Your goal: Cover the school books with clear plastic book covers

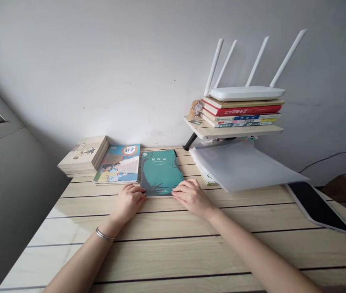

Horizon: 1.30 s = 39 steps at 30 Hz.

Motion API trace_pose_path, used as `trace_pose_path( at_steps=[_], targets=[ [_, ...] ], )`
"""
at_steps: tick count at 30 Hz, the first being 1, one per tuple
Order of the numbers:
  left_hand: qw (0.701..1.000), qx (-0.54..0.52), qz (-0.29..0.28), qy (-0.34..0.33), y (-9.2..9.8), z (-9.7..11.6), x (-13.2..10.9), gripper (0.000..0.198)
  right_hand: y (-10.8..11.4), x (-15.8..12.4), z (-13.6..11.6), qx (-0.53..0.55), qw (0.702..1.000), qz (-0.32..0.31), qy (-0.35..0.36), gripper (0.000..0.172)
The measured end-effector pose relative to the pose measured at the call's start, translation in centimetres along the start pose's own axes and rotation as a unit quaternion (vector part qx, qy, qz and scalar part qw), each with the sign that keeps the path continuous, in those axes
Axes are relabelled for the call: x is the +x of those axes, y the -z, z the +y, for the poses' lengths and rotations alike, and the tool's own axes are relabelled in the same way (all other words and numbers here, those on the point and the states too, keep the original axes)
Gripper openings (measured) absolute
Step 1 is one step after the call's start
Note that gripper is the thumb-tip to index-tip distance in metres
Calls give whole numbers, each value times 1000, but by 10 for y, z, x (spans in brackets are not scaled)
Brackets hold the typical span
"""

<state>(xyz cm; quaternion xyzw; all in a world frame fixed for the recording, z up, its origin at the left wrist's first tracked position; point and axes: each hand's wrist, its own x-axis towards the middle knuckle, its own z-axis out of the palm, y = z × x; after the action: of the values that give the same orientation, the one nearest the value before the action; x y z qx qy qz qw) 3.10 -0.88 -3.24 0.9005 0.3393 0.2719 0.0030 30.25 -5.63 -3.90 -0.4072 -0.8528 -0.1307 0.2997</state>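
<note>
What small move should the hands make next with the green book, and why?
Probably pinch the near edge of the green book and lift it slightly: it lies closed and flat on the desk, and the left hand and right hand only touch its near corners.

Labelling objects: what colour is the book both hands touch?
The book is teal with dark plant shapes; head view.

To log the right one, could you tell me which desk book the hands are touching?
The teal book; left hand and right hand touch its near corners, unlike the colourful textbook beside it.
</note>
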Motion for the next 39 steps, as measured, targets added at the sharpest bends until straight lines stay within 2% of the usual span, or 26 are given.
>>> trace_pose_path(
  at_steps=[4, 8, 11, 13, 14, 16, 18, 20, 21, 22, 24, 27, 31, 35, 39],
  targets=[
    [1000, -17, 8, 19, 4, -2, -1, 18, 16, -20, 17, -14, 999, -10, -37, 15],
    [999, -8, 0, 42, 7, 3, 1, 18, 17, -28, 23, 9, 998, -10, -56, 17],
    [996, -38, 5, 82, 5, 6, -1, 16, 14, -30, 25, 78, 994, -9, -80, 20],
    [985, -103, 15, 134, 2, 5, -2, 9, 13, -32, 29, 162, 980, -20, -112, 24],
    [975, -146, 18, 169, 0, 4, -3, 5, 12, -34, 32, 212, 967, -27, -137, 25],
    [933, -242, 17, 266, -2, 2, -2, 24, 9, -37, 38, 309, 926, -32, -213, 29],
    [861, -345, 21, 372, -2, 1, 1, 39, 4, -39, 44, 383, 869, -17, -312, 37],
    [773, -442, 48, 452, -1, 3, 7, 41, -5, -38, 46, 415, 822, -2, -391, 44],
    [738, -476, 65, 474, 0, 4, 10, 40, -10, -37, 45, 413, 812, 5, -413, 45],
    [714, -497, 78, 487, 1, 6, 14, 39, -14, -35, 44, 404, 810, 13, -425, 45],
    [700, -496, 77, 507, 2, 10, 23, 35, -21, -32, 40, 374, 820, 32, -433, 43],
    [707, -465, 37, 532, 1, 14, 37, 22, -26, -29, 35, 341, 828, 58, -442, 40],
    [694, -461, 11, 553, -1, 22, 54, 28, -26, -30, 40, 330, 819, 73, -463, 38],
    [692, -479, 12, 540, -3, 39, 63, 28, -28, -33, 45, 345, 809, 73, -469, 41],
    [638, -560, 34, 528, -7, 47, 64, 31, -31, -35, 45, 350, 813, 67, -461, 42]
  ],
)
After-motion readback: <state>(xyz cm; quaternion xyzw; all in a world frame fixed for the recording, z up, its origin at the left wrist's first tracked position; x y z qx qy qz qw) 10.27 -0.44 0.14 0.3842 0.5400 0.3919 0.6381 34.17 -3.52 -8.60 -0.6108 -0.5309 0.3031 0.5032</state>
